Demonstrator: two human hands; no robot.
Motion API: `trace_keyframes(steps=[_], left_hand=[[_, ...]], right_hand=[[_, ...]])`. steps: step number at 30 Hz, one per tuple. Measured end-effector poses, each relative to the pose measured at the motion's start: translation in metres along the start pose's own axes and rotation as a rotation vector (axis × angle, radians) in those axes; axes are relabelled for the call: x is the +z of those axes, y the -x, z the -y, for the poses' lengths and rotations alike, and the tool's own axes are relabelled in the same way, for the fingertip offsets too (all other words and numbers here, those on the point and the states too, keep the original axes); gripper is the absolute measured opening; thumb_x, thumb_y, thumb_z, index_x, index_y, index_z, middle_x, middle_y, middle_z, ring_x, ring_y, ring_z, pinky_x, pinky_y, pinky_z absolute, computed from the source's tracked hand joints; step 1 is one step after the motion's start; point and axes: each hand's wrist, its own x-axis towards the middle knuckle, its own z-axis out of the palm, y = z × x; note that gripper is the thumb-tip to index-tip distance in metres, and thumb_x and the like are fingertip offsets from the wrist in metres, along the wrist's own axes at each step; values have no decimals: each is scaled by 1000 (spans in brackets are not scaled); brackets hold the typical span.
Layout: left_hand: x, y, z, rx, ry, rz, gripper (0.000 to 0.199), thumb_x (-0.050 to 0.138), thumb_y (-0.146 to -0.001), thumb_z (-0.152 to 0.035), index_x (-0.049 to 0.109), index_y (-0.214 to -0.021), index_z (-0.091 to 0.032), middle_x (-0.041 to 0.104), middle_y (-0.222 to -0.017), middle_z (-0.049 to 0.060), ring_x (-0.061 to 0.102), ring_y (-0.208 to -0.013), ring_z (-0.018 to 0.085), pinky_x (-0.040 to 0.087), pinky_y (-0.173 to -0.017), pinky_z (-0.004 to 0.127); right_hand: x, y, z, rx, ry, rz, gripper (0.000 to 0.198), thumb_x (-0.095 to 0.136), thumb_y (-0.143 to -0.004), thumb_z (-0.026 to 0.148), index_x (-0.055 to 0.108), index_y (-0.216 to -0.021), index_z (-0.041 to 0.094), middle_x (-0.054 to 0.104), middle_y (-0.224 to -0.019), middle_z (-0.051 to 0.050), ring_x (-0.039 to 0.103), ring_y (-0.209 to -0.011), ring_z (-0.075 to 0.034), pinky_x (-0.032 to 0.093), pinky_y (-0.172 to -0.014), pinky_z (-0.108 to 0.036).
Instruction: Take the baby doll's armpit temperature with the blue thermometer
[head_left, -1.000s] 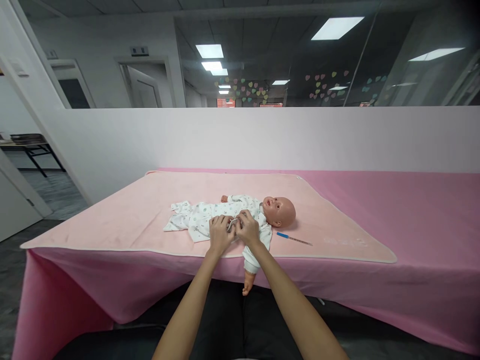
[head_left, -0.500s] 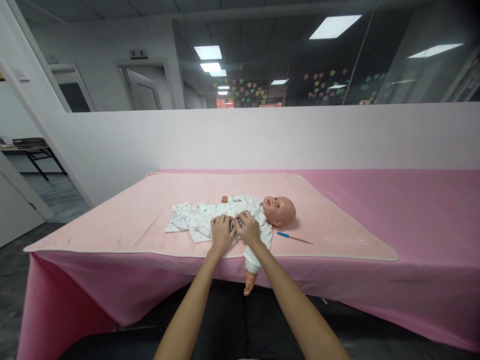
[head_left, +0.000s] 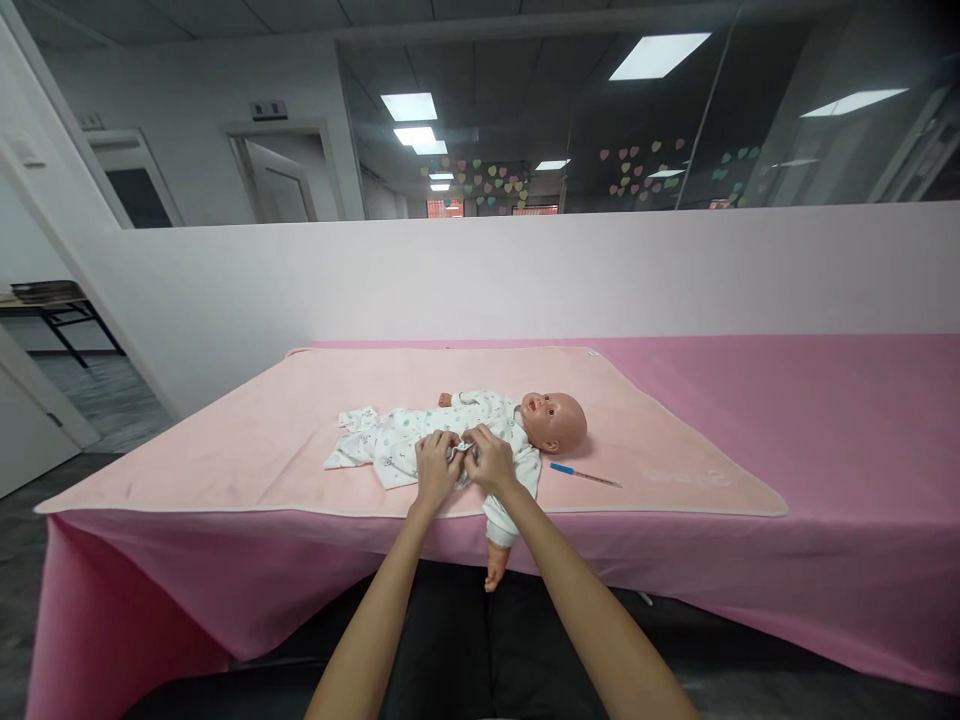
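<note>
A baby doll lies on its back with its head to the right. It wears a white patterned romper, and one arm hangs over the table's front edge. At the doll's near side, my left hand and my right hand are close together, fingers pinched on white ties of the romper. A bit of the white tie shows between my fingertips. Beside the doll's shoulder lies a thin thermometer with a blue end.
Under the doll a peach blanket with a white border covers part of the pink tablecloth. A white half-wall with glass above stands behind the table. Another table is at the far left.
The hands stay at the same spot on the romper, with fingers slightly shifted; more of the white tie shows between them. The whole view has moved slightly.
</note>
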Motion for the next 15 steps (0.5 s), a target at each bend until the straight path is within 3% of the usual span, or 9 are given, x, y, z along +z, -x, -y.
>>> trace_keyframes(steps=[5,15], left_hand=[[-1,0,-1,17,-4,-13,14,42,-85,-28,52,-92,-23,57,-88,3,51,-87,20,32,-81,36],[3,0,4,2,59,-64,11,48,-82,-29,55,-80,-21,61,-81,2,55,-80,18,34,-80,35]], right_hand=[[5,-1,0,57,21,-16,16,45,-80,22,60,-87,21,59,-83,-2,54,-72,-13,37,-62,-21],[9,-1,-3,49,44,-64,15,45,-83,23,59,-81,20,60,-80,-2,55,-71,-11,36,-62,-20]])
